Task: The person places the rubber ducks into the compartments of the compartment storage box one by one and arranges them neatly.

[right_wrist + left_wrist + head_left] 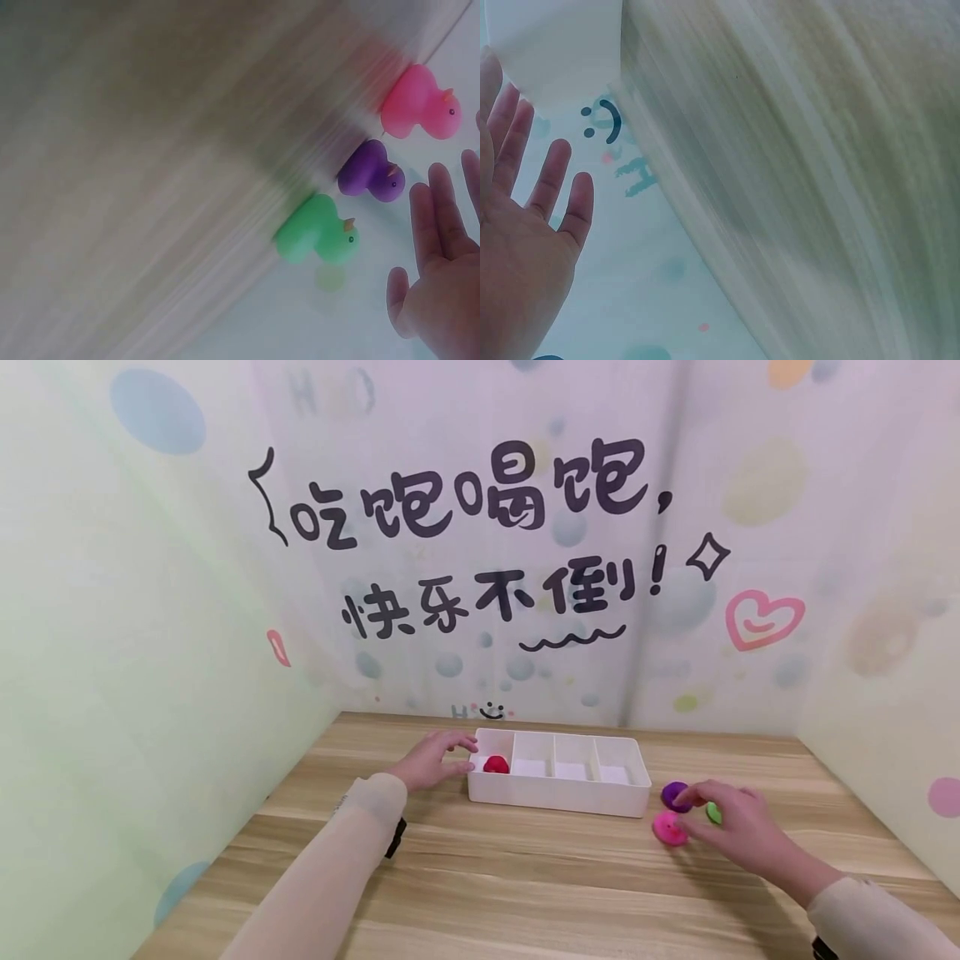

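A white box with several compartments stands on the table, and a red toy lies in its leftmost compartment. At the box's left end is my left hand, fingers extended and apart; whether they touch the wall I cannot tell. To the right of the box sit a pink rubber duck, a purple rubber duck and a green rubber duck. Just over the pink duck and beside the purple one hovers my right hand, its fingers spread loosely with nothing held. It partly hides the green duck.
The wooden table extends in front of the box. A printed curtain hangs close behind the box, and pale walls bound the table at both sides.
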{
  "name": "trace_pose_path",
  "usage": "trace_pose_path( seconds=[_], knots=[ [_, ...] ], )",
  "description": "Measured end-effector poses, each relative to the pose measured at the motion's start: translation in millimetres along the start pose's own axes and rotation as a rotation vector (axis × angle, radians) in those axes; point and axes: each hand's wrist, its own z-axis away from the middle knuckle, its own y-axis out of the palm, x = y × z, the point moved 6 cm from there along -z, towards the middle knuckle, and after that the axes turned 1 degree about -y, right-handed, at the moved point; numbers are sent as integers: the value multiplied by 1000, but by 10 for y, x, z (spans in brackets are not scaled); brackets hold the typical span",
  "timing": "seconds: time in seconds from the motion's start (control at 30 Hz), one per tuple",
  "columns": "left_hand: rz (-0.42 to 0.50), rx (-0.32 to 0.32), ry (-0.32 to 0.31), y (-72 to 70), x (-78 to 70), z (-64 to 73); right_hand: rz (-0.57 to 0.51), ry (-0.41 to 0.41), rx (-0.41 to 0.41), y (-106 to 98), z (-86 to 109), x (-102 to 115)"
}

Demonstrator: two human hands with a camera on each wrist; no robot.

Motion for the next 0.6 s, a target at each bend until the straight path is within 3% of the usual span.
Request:
trace_pose_path(
  seconds=[0.3,0.6],
  knots=[
    [-8,-1,17,13,2,-17,-17,48,63,29,77,-24],
    [-5,4,-1,-2,-28,9,-9,20,38,74,111,-40]
  ],
)
